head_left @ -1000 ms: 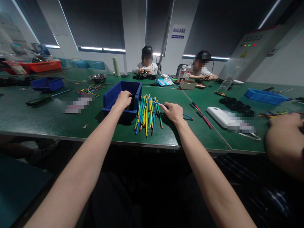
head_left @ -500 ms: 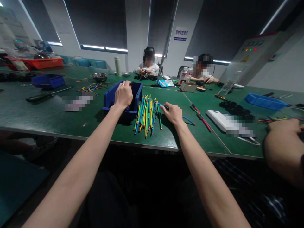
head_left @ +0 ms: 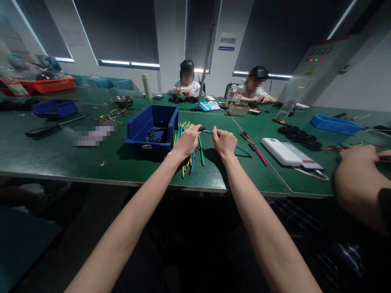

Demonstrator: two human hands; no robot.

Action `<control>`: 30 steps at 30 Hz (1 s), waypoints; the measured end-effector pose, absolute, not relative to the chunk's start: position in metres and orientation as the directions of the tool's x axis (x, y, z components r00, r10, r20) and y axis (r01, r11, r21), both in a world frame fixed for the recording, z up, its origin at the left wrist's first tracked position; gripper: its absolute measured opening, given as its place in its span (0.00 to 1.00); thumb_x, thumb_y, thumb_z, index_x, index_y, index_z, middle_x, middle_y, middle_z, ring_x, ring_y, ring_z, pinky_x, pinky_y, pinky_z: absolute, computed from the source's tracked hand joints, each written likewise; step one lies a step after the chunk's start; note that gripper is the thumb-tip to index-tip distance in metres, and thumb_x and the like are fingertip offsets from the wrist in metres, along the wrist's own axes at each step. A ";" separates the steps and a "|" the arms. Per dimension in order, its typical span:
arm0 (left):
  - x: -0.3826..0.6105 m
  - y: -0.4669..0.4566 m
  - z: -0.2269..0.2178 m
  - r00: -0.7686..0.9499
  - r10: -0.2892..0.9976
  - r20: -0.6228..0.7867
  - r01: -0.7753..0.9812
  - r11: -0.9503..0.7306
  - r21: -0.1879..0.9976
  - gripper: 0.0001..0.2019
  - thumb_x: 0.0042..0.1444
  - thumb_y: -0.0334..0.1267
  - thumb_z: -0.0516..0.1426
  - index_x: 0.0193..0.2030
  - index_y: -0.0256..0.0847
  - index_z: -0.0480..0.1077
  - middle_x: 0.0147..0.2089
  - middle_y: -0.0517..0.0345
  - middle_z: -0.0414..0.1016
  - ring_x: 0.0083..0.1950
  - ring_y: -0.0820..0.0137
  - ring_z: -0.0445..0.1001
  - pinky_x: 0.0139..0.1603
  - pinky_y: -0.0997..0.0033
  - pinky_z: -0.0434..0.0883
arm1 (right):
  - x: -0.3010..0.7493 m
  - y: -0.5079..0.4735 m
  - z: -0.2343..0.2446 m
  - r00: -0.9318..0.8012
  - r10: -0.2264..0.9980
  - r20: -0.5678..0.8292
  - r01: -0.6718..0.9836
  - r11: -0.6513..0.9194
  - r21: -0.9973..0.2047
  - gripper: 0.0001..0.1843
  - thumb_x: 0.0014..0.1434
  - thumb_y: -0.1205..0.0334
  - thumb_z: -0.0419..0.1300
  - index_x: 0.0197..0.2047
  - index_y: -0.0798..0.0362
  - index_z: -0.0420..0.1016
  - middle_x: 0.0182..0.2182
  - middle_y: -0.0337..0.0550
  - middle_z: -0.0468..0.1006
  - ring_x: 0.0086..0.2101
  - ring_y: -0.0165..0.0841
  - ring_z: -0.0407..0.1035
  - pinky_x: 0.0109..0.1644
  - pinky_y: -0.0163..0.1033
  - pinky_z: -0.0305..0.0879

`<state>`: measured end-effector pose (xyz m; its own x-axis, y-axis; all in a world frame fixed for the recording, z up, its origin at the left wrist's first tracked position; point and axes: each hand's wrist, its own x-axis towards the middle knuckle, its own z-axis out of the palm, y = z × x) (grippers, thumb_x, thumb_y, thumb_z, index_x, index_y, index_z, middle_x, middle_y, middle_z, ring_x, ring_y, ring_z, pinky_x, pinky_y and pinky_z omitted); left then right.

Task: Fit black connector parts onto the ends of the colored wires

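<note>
My left hand point(head_left: 187, 141) is closed on a small black sleeve point(head_left: 202, 128) that sticks out past its fingertips. My right hand point(head_left: 224, 142) pinches a blue wire point(head_left: 208, 131), whose end points toward the black sleeve; whether the two touch I cannot tell. Under and beside my left hand lies a pile of blue, green and yellow wires point(head_left: 192, 159), partly covered by it. A blue bin point(head_left: 149, 147) on the left holds several black sleeves point(head_left: 156, 134). Another length of blue wire point(head_left: 244, 151) shows on the table to the right of my right hand.
Red wires with black sleeves point(head_left: 255, 149) lie along the table seam. Further right are a white power bank point(head_left: 276, 151) with a cable and a co-worker's arm point(head_left: 357, 179). A screwdriver point(head_left: 45, 129) rests at left. Two people sit across the green table point(head_left: 91, 162).
My left hand has come out of the blue bin and moved right, over the wire pile, with a black sleeve in it. My right hand stays nearly in place.
</note>
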<state>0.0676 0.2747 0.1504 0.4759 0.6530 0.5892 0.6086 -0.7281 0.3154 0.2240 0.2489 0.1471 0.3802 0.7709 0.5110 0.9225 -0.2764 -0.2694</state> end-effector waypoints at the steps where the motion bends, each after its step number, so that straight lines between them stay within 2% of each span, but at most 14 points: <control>1: 0.067 0.279 0.147 0.467 0.664 0.584 0.605 -0.722 0.335 0.18 0.66 0.34 0.43 0.60 0.37 0.63 0.56 0.44 0.68 0.58 0.63 0.68 0.59 0.63 0.66 | 0.224 0.250 0.147 0.394 0.762 0.514 0.917 -0.288 -0.275 0.33 0.67 0.45 0.36 0.38 0.50 0.81 0.35 0.52 0.80 0.37 0.39 0.72 0.36 0.36 0.53; 8: 0.061 0.286 0.137 0.348 0.785 0.512 0.689 -0.585 0.429 0.19 0.66 0.37 0.44 0.61 0.43 0.63 0.54 0.46 0.67 0.53 0.61 0.72 0.56 0.61 0.68 | 0.225 0.253 0.145 0.464 0.728 0.504 0.884 -0.349 -0.311 0.31 0.67 0.47 0.39 0.39 0.50 0.82 0.34 0.54 0.80 0.38 0.43 0.73 0.38 0.38 0.59; 12: 0.062 0.283 0.135 0.305 0.829 0.468 0.719 -0.523 0.459 0.19 0.65 0.37 0.45 0.60 0.47 0.65 0.53 0.48 0.68 0.51 0.63 0.73 0.55 0.63 0.69 | 0.225 0.253 0.144 0.428 0.751 0.503 0.902 -0.322 -0.287 0.31 0.66 0.46 0.40 0.38 0.50 0.82 0.34 0.54 0.80 0.38 0.43 0.74 0.38 0.39 0.60; 20: 0.061 0.286 0.133 0.347 0.819 0.456 0.701 -0.550 0.455 0.19 0.65 0.37 0.46 0.59 0.50 0.67 0.53 0.50 0.67 0.52 0.64 0.72 0.53 0.66 0.70 | 0.221 0.252 0.144 0.368 0.807 0.463 0.928 -0.290 -0.232 0.30 0.66 0.45 0.41 0.39 0.49 0.82 0.35 0.53 0.81 0.39 0.43 0.74 0.39 0.39 0.60; 30: 0.061 0.287 0.132 0.293 0.835 0.465 0.702 -0.518 0.489 0.19 0.65 0.37 0.46 0.59 0.51 0.68 0.53 0.50 0.65 0.50 0.65 0.72 0.52 0.66 0.70 | 0.221 0.253 0.142 0.344 0.809 0.476 0.937 -0.265 -0.227 0.29 0.66 0.45 0.42 0.38 0.48 0.82 0.34 0.51 0.81 0.38 0.42 0.74 0.38 0.38 0.59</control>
